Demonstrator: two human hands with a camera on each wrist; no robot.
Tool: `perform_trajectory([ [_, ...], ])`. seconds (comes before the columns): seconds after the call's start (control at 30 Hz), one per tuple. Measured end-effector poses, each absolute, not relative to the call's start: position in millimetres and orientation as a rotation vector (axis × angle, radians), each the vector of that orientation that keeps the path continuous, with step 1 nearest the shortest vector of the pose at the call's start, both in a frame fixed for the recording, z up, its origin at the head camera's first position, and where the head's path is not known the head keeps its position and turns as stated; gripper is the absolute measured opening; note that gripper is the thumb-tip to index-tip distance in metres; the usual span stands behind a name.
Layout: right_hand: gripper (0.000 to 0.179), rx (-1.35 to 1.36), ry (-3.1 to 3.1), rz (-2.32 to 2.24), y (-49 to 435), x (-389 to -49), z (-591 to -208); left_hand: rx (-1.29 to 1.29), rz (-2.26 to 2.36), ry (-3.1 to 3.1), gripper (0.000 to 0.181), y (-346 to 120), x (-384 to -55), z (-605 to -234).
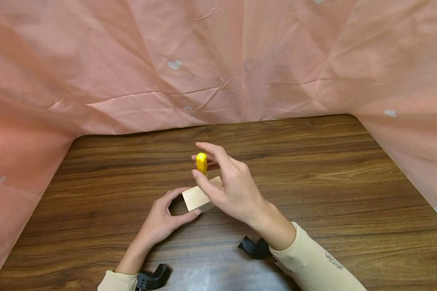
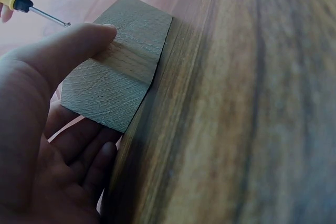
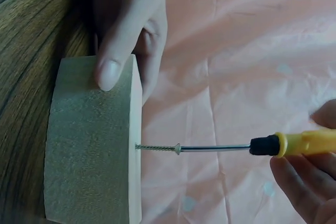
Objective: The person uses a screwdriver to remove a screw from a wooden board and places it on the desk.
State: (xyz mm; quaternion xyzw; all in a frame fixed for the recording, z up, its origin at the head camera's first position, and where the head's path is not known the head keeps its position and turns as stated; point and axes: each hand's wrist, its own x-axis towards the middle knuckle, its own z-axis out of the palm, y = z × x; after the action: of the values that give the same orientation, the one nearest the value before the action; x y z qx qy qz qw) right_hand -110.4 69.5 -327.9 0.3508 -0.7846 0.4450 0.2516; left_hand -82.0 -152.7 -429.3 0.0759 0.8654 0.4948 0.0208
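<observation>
A pale wooden block (image 1: 196, 199) stands on the table, its narrow top face up. My left hand (image 1: 161, 221) grips its left end, thumb on the near side and fingers behind. In the right wrist view, a screw (image 3: 157, 148) has its point in that narrow face and most of its thread outside. The tip of a yellow-handled screwdriver (image 3: 215, 148) meets the screw head in line with it. My right hand (image 1: 236, 190) holds the yellow handle (image 1: 201, 161) loosely between thumb and fingers, the index finger raised off it.
The brown wood-grain table (image 1: 331, 182) lies under both hands. Pink cloth (image 1: 218, 60) with pale hearts hangs around its back and sides. Black wrist mounts (image 1: 256, 247) sit at both cream sleeves (image 1: 313, 258).
</observation>
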Motion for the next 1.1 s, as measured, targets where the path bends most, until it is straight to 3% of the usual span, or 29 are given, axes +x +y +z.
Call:
perform_trajectory([
  [0.13, 0.042, 0.991, -2.124, 1.221, 68.7, -111.4, -328.8, 0.229, 1.533, 2.677, 0.053, -153.0, -82.3, -429.3],
  [0.3, 0.051, 1.026, -2.138, 1.347, 69.6, -111.3, -328.5, 0.232, 1.538, 2.674, 0.054, -152.8, -82.8, -428.4],
  [0.53, 0.03, 1.005, -2.118, 1.355, 68.8, -113.4, -328.7, 0.216, 1.538, 2.664, 0.053, -153.1, -81.5, -429.3],
  [0.73, 0.044, 0.966, -2.11, 1.359, 70.8, -114.0, -327.1, 0.222, 1.543, 2.669, 0.052, -153.3, -81.7, -429.3],
  [1.0, 0.037, 0.955, -2.147, 1.411, 72.1, -111.8, -325.6, 0.227, 1.531, 2.684, 0.053, -152.9, -81.5, -430.5],
  [1.1, 0.043, 0.966, -2.197, 1.551, 73.9, -109.9, -321.6, 0.233, 1.535, 2.683, 0.053, -152.9, -81.6, -430.4],
])
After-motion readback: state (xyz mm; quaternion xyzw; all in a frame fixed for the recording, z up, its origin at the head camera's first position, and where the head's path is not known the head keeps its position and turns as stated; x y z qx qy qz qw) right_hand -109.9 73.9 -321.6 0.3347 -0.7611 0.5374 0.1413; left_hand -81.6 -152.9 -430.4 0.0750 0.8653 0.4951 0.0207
